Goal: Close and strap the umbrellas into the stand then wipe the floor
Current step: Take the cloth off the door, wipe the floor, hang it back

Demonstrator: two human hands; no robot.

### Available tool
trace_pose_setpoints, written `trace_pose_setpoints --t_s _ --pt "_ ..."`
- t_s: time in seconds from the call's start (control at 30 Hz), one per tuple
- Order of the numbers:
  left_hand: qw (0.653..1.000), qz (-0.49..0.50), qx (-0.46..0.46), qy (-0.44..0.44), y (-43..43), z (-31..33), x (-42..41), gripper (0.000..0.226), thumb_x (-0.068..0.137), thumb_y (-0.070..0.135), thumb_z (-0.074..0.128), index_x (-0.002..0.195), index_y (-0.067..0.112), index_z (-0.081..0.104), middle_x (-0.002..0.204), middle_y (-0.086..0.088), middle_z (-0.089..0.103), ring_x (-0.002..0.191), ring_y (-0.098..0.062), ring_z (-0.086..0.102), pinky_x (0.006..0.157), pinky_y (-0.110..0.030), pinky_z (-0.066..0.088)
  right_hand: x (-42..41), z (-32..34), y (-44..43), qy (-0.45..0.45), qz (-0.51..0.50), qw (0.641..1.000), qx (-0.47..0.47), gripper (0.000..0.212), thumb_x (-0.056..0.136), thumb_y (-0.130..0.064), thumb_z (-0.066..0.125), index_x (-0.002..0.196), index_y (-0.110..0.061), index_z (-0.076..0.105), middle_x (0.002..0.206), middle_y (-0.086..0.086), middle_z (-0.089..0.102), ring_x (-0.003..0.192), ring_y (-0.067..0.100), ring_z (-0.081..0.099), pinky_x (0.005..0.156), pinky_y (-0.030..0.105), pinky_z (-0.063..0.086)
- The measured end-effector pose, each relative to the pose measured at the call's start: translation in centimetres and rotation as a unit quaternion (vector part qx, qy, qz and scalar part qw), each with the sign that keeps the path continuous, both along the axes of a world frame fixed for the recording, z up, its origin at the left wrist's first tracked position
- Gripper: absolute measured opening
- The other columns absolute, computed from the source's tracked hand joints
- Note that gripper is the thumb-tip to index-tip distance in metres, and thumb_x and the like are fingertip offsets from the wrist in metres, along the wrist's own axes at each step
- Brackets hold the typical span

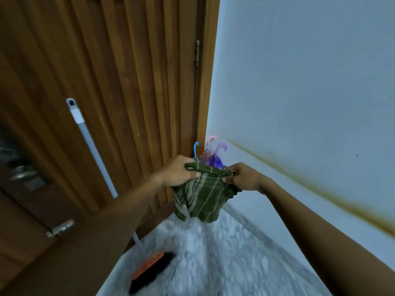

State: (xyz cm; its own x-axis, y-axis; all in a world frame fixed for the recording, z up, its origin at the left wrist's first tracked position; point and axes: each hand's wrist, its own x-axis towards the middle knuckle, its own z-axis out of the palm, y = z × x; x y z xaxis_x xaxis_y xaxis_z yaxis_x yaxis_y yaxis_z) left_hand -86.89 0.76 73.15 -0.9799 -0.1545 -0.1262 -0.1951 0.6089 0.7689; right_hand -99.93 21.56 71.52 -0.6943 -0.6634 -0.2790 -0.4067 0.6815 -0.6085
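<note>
1. I hold one green striped cloth [203, 195] stretched between my two hands, in front of the room corner where the wooden door [119, 82] meets the pale wall [299, 82].
2. My left hand [177, 170] is closed on the cloth's upper left edge, fingers curled over it and thumb pressed on the front.
3. My right hand [241, 176] is closed on the upper right edge in the same pinching grip; the rest of the cloth hangs loose below.
4. Three umbrellas [213, 160] stand bunched in the corner, just behind the cloth: their crook handles are blue, pink and purple. What they stand in is hidden by the cloth, so I cannot tell the holder.
5. One broom leans on the door to the left of the corner, its pale pole [94, 150] rising from an orange and black head [149, 268] on the marble floor [224, 253].
6. The floor narrows towards the corner between door and wall; the stretch right of the broom head lies open.
</note>
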Motion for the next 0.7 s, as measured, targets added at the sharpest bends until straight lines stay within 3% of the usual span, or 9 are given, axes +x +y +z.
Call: trace_pose_setpoints --t_s 0.1,0.2,0.3,0.4,0.5,0.57,0.7 --pt "0.999 -0.007 0.006 -0.034 -0.1 -3.8 -3.5 0.015 0.091 0.013 0.070 0.077 0.009 0.067 0.075 -0.002 0.065 0.068 -0.006 0.059 0.059 -0.014 0.045 -3.1 -3.9 0.0 -0.018 -0.014 1.000 0.004 0.025 0.093 -0.019 0.067 0.086 0.006 0.064 0.073 0.010 0.062 0.067 0.020 0.056 0.066 0.033 0.046" --pt "0.998 -0.022 -0.016 -0.048 -1.3 -9.0 -8.0 0.024 0.088 0.017 0.070 0.073 0.000 0.062 0.067 -0.007 0.059 0.065 -0.016 0.056 0.061 -0.028 0.042 -6.3 -8.4 -0.4 -0.032 -0.037 0.998 0.025 0.020 0.092 -0.018 0.068 0.083 0.000 0.067 0.070 0.004 0.063 0.065 0.016 0.057 0.064 0.028 0.045" --pt "0.996 -0.028 -0.008 -0.084 -2.6 -16.0 -13.3 0.025 0.081 0.032 0.070 0.077 0.008 0.066 0.072 -0.010 0.068 0.076 -0.024 0.067 0.072 -0.042 0.052 -10.2 -14.3 -1.0 -0.034 -0.078 0.995 0.046 0.012 0.089 -0.016 0.068 0.085 -0.004 0.071 0.077 0.009 0.069 0.073 0.022 0.065 0.068 0.032 0.051" --pt "0.996 -0.002 -0.016 -0.093 -2.6 -24.1 -18.2 0.022 0.080 0.038 0.067 0.076 0.016 0.064 0.072 -0.004 0.069 0.074 -0.021 0.068 0.071 -0.041 0.054 -14.6 -21.2 -1.8 -0.026 -0.123 0.990 0.062 0.009 0.085 -0.019 0.065 0.083 -0.019 0.074 0.081 0.006 0.073 0.080 0.026 0.070 0.077 0.039 0.059" --pt "0.994 0.025 -0.056 -0.087 -2.0 -32.8 -22.9 0.024 0.086 0.033 0.065 0.071 0.017 0.055 0.066 -0.001 0.058 0.068 -0.020 0.058 0.057 -0.032 0.041 -19.0 -29.6 -3.1 0.005 -0.160 0.985 0.069 0.025 0.079 -0.018 0.053 0.088 -0.029 0.074 0.087 0.005 0.074 0.081 0.030 0.069 0.076 0.042 0.060" --pt "0.990 0.016 -0.130 -0.052 -1.7 -39.5 -26.0 0.021 0.086 0.033 0.061 0.072 0.019 0.052 0.075 -0.002 0.057 0.073 -0.022 0.055 0.064 -0.030 0.036 -21.7 -35.6 -3.7 0.058 -0.156 0.983 0.076 0.034 0.081 -0.013 0.050 0.096 -0.029 0.076 0.091 0.007 0.074 0.082 0.032 0.069 0.075 0.041 0.059" --pt "0.971 -0.020 -0.237 -0.009 -0.9 -55.3 -31.4 0.020 0.086 0.032 0.059 0.094 0.013 0.063 0.103 -0.015 0.062 0.095 -0.037 0.060 0.083 -0.045 0.046 -27.2 -50.7 -3.1 0.180 -0.115 0.973 0.083 0.035 0.085 -0.007 0.050 0.099 -0.025 0.076 0.090 0.006 0.074 0.082 0.032 0.067 0.072 0.041 0.057"
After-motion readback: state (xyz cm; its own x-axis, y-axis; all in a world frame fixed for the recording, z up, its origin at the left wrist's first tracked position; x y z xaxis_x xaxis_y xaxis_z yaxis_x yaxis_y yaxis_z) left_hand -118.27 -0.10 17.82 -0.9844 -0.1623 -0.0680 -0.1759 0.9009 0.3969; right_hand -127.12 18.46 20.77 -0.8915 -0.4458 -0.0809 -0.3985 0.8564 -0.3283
